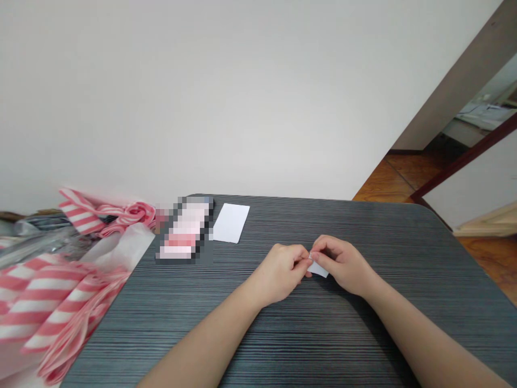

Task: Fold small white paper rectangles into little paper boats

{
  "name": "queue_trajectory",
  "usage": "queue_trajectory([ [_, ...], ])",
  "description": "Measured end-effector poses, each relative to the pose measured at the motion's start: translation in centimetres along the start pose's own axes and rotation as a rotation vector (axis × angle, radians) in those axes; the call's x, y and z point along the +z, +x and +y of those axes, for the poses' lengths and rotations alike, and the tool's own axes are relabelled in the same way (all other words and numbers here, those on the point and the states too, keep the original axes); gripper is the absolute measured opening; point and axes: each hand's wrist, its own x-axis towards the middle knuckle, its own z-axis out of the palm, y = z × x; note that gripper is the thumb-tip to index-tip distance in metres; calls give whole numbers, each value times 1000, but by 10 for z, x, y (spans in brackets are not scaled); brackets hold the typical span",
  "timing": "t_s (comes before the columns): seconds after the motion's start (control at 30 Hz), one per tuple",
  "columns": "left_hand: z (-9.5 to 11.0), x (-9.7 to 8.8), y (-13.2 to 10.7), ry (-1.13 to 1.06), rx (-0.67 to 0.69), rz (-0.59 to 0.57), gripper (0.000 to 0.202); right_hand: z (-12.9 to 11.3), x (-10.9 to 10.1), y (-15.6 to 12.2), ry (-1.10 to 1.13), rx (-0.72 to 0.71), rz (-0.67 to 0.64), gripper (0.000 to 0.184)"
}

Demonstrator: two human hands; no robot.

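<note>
A small white card [319, 269] shows between my two hands, just above the dark table. My left hand [285, 269] pinches it at its left edge, thumb against the fingers. From the other side my right hand [341, 264] has thumb and forefinger pressed together at the card's upper corner, close to the left fingertips. Something tiny and pale sits at the fingertips, too small to name. The fingers cover most of the card.
The dark wood-grain table [258, 339] stands against a white wall [242, 97]. On its far left lie a white card [231, 223] and a pixelated phone-like object [186, 229]. Pink-and-white striped cloth [48, 296] is heaped beside the left edge. A wooden floor [379, 178] shows at right.
</note>
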Motion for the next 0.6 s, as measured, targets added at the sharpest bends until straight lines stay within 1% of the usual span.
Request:
queue_trajectory([
  [0.3,0,2,0,6,-1,-9,28,-1,-1,1,42,43,-18,9],
  [0.5,0,1,1,-1,-13,2,25,-4,-2,1,41,30,-25,12],
  [0.6,0,1,1,-4,-21,-10,25,-4,-2,0,22,24,-22,12],
])
